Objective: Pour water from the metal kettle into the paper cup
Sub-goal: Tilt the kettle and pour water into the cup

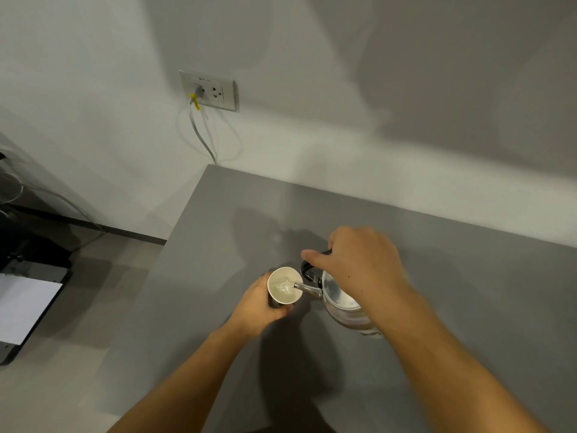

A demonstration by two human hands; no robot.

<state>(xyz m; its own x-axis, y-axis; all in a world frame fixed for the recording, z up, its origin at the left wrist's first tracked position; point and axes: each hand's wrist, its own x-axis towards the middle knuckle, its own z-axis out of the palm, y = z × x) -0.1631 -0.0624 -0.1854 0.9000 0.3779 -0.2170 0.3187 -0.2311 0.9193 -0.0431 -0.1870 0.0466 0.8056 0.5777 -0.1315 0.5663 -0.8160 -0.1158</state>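
Note:
A white paper cup [278, 277] with a dark lower band stands on the grey table [468, 307]. My left hand [260, 306] is wrapped around its side. A shiny metal kettle [342, 303] with a black handle is tilted to the left, and its spout reaches over the cup's rim. Water runs from the spout and ripples inside the cup. My right hand [359, 260] grips the black handle from above and hides most of it.
The table's left edge runs close to the cup, with floor beyond it. A wall socket [208, 90] with a plugged cable sits on the wall behind. A dark device with white paper [22, 304] lies at the far left.

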